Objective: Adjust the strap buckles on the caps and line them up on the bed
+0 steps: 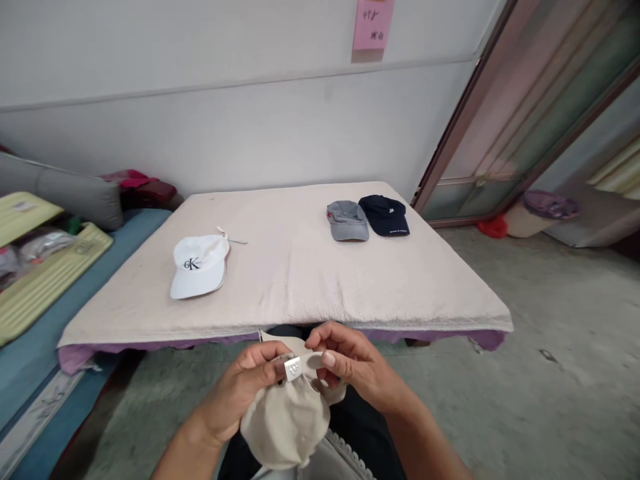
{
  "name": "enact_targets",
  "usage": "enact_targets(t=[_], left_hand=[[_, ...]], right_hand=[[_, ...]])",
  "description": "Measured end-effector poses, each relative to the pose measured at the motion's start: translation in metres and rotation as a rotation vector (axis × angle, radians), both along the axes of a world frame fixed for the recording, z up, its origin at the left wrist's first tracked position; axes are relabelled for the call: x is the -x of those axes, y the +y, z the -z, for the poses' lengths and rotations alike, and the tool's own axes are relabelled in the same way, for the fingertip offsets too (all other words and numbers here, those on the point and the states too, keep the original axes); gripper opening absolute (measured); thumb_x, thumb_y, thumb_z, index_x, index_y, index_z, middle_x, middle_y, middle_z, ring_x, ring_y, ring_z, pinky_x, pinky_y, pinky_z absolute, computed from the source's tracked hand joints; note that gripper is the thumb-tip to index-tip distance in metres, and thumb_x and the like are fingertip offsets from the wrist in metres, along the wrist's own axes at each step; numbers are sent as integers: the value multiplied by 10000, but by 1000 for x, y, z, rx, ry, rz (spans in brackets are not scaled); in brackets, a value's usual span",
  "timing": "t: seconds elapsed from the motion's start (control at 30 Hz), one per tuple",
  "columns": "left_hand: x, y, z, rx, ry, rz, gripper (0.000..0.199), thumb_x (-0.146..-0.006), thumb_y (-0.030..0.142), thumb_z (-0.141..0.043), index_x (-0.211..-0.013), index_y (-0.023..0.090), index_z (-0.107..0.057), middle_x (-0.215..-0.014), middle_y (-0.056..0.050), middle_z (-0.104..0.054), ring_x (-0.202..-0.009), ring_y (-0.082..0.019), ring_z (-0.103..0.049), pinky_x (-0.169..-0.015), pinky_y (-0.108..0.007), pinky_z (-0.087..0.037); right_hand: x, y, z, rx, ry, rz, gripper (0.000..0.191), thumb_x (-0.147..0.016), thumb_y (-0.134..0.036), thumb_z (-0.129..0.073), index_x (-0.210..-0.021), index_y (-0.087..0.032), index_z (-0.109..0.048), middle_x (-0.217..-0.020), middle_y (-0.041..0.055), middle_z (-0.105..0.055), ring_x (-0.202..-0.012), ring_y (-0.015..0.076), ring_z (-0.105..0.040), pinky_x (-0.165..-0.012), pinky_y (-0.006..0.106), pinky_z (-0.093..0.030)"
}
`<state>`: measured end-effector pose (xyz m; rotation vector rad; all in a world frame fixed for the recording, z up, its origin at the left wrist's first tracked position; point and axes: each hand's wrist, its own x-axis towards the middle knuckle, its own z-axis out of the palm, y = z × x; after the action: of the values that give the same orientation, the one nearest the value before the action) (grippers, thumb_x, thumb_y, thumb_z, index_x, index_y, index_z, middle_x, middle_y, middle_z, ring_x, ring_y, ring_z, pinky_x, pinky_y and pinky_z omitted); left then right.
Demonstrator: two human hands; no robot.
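A beige cap (285,427) is held over my lap, in front of the cloth-covered table (280,267). My left hand (240,387) pinches its strap beside a silver buckle (293,369) with a small logo. On the other side of the buckle, my right hand (355,367) holds the strap between thumb and fingers. A white cap (200,267) with black letters lies at the left of the table, a tag string at its back. Toward the back right, a grey cap (348,221) touches a dark navy cap (385,215).
At the left stands a blue bed or bench (100,267) with a grey cushion (65,193) and an open yellow container (55,277). A pink note (373,25) hangs on the wall. A bin (535,215) stands by the door frame at the right.
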<state>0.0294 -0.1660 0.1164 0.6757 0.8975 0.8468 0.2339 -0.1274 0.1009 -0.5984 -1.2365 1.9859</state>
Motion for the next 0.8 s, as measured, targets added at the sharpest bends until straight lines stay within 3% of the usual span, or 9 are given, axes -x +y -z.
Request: enact_targets(t=[0.2, 0.4, 0.63, 0.8], left_hand=[[-1, -1, -1, 20, 47, -16, 232, -733, 344, -735, -779, 120, -698, -648, -18, -584, -560, -84, -474, -541, -190, -349], [-7, 0, -6, 11, 102, 54, 218, -765, 318, -696, -681, 122, -649, -575, 4, -533, -499, -70, -424, -490, -191, -298], [-9, 1, -7, 20, 77, 65, 194, -755, 293, -702, -835, 117, -696, -689, -35, -620, -576, -105, -519, -572, -220, -383], [-7, 0, -5, 30, 75, 37, 194, -739, 294, -706, -809, 115, -678, -707, -44, -630, -582, -107, -523, -571, -216, -382]], right_hand=[[-1, -7, 2, 33, 30, 68, 253, -778, -346, -721, -831, -147, -574, -632, -37, -524, -499, 49, -437, -456, 165, -345], [3, -8, -3, 51, 48, -16, 230, -778, -309, -728, -883, -153, -596, -582, -72, -448, -478, 45, -421, -456, 168, -338], [12, -7, -9, 61, 83, -47, 251, -763, -277, -746, -951, -171, -619, -607, -69, -475, -479, 42, -439, -441, 152, -379], [6, -5, -8, 33, 60, -44, 260, -803, -334, -701, -974, -172, -591, -652, -47, -523, -498, 51, -482, -459, 156, -403]])
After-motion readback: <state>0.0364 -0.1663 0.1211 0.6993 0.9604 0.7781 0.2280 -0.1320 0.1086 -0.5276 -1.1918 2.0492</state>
